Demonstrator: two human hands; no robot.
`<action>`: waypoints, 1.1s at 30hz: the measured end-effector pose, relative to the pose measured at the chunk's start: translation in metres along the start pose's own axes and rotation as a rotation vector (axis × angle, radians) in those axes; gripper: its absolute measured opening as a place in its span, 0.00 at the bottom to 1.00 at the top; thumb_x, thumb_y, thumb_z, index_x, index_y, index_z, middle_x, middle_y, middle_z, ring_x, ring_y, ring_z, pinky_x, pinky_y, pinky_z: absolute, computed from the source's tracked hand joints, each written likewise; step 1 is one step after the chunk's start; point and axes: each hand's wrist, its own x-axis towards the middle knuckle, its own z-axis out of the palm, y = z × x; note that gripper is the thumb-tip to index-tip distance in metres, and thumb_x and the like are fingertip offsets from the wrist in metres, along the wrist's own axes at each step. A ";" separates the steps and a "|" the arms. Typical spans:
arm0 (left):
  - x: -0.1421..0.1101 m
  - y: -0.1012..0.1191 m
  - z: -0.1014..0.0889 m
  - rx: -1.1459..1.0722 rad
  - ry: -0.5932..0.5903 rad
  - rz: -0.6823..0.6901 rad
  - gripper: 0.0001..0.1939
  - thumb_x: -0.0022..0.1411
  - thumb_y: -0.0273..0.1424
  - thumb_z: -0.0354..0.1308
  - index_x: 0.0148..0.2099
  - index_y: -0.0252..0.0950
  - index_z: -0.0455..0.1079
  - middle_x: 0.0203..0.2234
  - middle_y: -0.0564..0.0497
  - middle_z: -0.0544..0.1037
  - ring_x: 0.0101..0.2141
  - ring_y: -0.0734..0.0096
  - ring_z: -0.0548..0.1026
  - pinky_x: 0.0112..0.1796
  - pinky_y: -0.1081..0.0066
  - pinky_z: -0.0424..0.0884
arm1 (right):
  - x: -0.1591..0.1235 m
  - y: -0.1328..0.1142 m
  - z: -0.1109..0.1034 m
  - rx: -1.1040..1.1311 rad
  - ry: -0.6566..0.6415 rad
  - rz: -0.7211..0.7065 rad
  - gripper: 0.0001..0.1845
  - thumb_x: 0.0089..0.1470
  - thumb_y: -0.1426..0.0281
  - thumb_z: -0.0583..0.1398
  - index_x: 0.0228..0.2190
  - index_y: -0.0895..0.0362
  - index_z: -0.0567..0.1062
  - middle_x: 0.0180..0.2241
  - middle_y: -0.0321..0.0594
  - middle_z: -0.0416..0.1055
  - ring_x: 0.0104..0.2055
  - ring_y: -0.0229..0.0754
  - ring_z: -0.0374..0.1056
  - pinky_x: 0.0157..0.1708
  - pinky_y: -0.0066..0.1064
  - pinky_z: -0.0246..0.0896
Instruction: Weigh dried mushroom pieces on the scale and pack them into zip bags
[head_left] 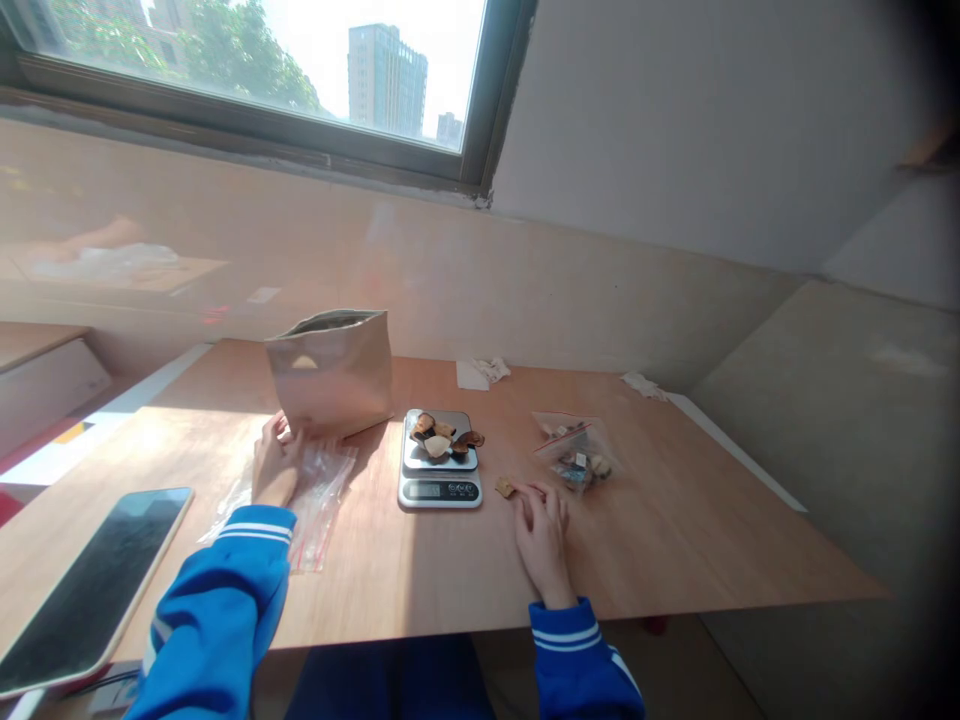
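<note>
My left hand point(276, 465) rests on clear zip bags point(324, 500) at the foot of a standing brown paper bag point(334, 375); its fingers are loosely bent and apart, the tips partly hidden. On the tabletop lies my right hand point(541, 535), open with slightly curled fingers. Its fingertips are beside a small tan-brown piece point(504, 487). Between the hands stands a digital kitchen scale point(439, 492), with several dried mushroom-like pieces point(437, 440) on its plate. Beyond my right hand are filled clear zip bags point(577, 455) with dark and pale pieces and small white packets.
A large tablet-like device point(97, 580) lies at the left front of the wooden table point(675, 520). Crumpled white tissue point(484, 373) lies at the back, with another tissue point(643, 386) further right. The wall point(570, 300) and a window point(247, 60) border the far side.
</note>
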 end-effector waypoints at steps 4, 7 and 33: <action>-0.003 0.000 0.002 0.066 0.127 0.019 0.30 0.59 0.41 0.54 0.60 0.35 0.54 0.54 0.40 0.66 0.53 0.57 0.67 0.52 0.60 0.65 | -0.001 0.004 0.003 -0.010 -0.015 0.002 0.15 0.59 0.70 0.50 0.43 0.54 0.73 0.43 0.46 0.64 0.46 0.48 0.61 0.47 0.44 0.57; -0.007 0.005 -0.002 0.161 0.229 0.131 0.28 0.59 0.39 0.54 0.58 0.34 0.56 0.55 0.39 0.64 0.55 0.57 0.63 0.53 0.59 0.62 | -0.002 0.007 0.006 -0.016 -0.031 0.006 0.15 0.59 0.70 0.50 0.44 0.55 0.73 0.44 0.47 0.64 0.46 0.49 0.61 0.46 0.45 0.58; -0.063 0.043 -0.058 0.304 -0.626 0.283 0.13 0.54 0.43 0.56 0.39 0.45 0.75 0.37 0.48 0.76 0.39 0.57 0.75 0.41 0.61 0.72 | 0.000 0.001 0.002 -0.078 -0.033 0.060 0.19 0.59 0.70 0.49 0.49 0.55 0.71 0.47 0.49 0.66 0.47 0.51 0.60 0.45 0.46 0.57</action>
